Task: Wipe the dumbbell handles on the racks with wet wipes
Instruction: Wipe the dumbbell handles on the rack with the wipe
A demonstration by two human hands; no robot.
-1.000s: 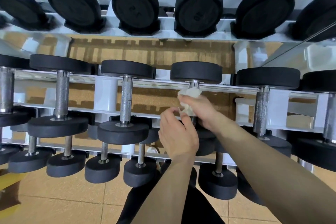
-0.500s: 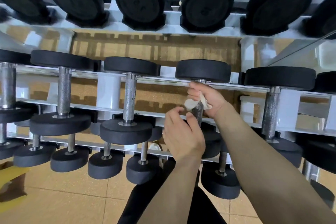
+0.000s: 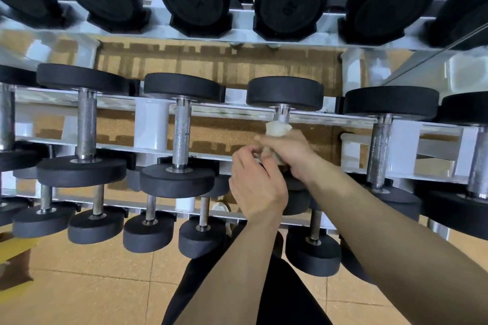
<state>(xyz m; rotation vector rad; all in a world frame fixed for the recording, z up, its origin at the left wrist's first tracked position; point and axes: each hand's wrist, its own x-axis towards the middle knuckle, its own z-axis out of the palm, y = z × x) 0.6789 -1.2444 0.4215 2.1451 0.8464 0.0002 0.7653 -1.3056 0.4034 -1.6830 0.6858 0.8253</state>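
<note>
Crumpled white wipe [image 3: 277, 129] wraps steel dumbbell handle [image 3: 282, 115].

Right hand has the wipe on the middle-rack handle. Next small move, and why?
Probably slide the right hand and wet wipe up the handle toward the far head: a short bare stretch of metal shows above the wipe there. The left hand sits curled by the wipe's near end; whether it pinches it is unclear.
</note>
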